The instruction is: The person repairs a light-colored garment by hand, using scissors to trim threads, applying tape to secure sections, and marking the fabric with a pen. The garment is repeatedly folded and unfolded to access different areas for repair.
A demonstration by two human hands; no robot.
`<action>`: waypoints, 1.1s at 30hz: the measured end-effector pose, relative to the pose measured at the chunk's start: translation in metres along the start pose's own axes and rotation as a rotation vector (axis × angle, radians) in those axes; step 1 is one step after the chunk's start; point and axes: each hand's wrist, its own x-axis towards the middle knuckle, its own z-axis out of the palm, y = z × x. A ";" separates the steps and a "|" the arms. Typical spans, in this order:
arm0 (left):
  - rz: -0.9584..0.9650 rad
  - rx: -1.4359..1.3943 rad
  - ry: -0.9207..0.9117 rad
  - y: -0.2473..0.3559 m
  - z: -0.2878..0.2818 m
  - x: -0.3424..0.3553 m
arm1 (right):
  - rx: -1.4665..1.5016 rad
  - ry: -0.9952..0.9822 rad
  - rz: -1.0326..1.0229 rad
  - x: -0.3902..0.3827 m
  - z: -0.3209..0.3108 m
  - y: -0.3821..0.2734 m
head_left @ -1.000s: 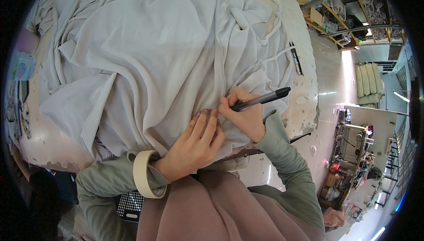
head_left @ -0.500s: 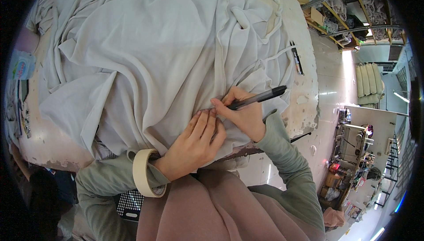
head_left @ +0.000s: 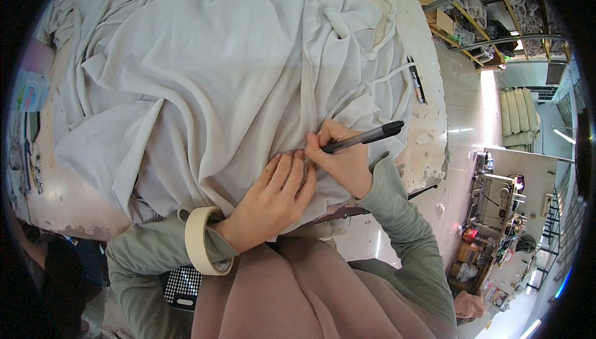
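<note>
A large, rumpled sheet of pale grey fabric (head_left: pixel 242 47) lies in folds over the table. My left hand (head_left: pixel 268 197) rests on its near edge, fingers stretched out over the cloth; the thumb is hidden. A roll of cream masking tape (head_left: pixel 198 239) rings my left wrist like a bracelet. Beside the left fingertips, my right hand (head_left: pixel 345 164) grips a black and grey pen (head_left: pixel 372 135) between thumb and fingers. The pen's dark end points up to the right, and its lower tip is hidden by the hand.
More dark pens (head_left: pixel 417 81) lie at the table's right edge (head_left: pixel 428 115). A clear, blue-tinted plastic package (head_left: pixel 31 92) sits at the far left. Shelves (head_left: pixel 478 10) of fabric and boxes stand at the upper right, and a cluttered workbench (head_left: pixel 490 227) at the right.
My right thumb and the pen have shifted slightly to the right, away from the left fingertips. My left hand stays almost in place on the fabric.
</note>
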 end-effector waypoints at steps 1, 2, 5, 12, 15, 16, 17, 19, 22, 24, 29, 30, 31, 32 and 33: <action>0.002 -0.002 0.002 0.000 0.000 0.000 | -0.023 0.008 -0.019 0.000 0.000 0.000; 0.000 0.002 0.006 0.000 0.000 0.000 | -0.048 0.006 -0.028 0.000 -0.001 0.000; -0.003 0.014 0.013 0.000 -0.001 0.001 | -0.053 0.013 -0.029 0.000 -0.001 0.000; -0.004 0.022 0.016 0.000 -0.001 0.001 | -0.033 0.021 -0.020 0.001 0.000 0.000; -0.005 0.023 0.020 0.000 -0.001 0.001 | -0.001 0.046 -0.021 0.001 0.000 0.000; -0.006 0.023 0.023 0.000 -0.001 0.001 | -0.016 0.038 -0.017 0.001 0.000 0.000; -0.006 0.024 0.019 0.000 -0.001 0.000 | -0.031 0.027 -0.011 0.001 0.000 0.000; -0.003 0.025 0.011 0.000 -0.001 0.000 | -0.069 0.017 -0.004 0.001 -0.001 0.001; -0.003 0.018 0.006 0.000 -0.001 0.000 | -0.033 0.042 -0.005 0.001 0.000 0.003; -0.004 0.020 0.003 0.000 -0.001 0.001 | 0.121 0.082 0.007 0.002 -0.001 0.005; -0.021 -0.035 0.005 -0.002 0.001 0.003 | 0.031 0.090 0.032 0.002 -0.003 0.008; -0.018 -0.031 0.003 -0.002 0.001 0.003 | 0.006 0.079 0.024 0.001 -0.003 0.008; -0.014 -0.028 0.002 -0.003 0.001 0.003 | -0.032 0.086 0.010 0.001 -0.003 0.008; -0.017 -0.022 0.008 -0.002 0.002 0.003 | -0.069 0.082 -0.005 0.002 -0.003 0.008; -0.020 -0.016 0.014 -0.002 0.002 0.003 | -0.107 0.077 -0.020 0.002 -0.003 0.008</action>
